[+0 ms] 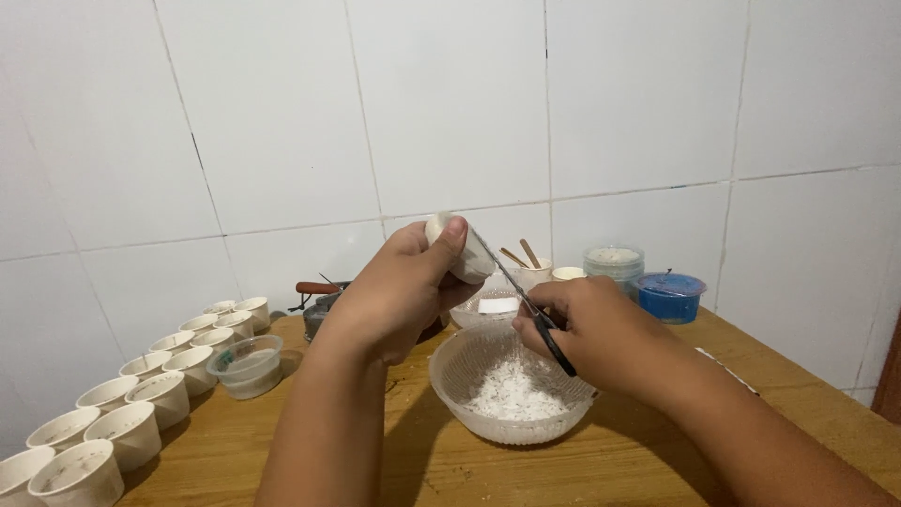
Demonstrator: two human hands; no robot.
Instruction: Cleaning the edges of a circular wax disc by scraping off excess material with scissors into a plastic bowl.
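Observation:
My left hand (404, 286) grips a white rounded lump (466, 255) and holds it up above a clear plastic bowl (511, 383). My right hand (601, 329) holds a thin metal blade with a dark handle (526, 299), its tip pressed against the lump. White shavings (511, 390) lie heaped in the bottom of the bowl, directly under both hands. The bowl stands on a wooden table (601, 460).
Two rows of several white paper cups (131, 427) run along the table's left edge, with a clear plastic cup (249, 364) beside them. At the back stand a cup of wooden sticks (530, 268), a clear tub (614, 263), a blue-lidded tub (670, 294) and a small burner (319, 305). A tiled wall lies behind.

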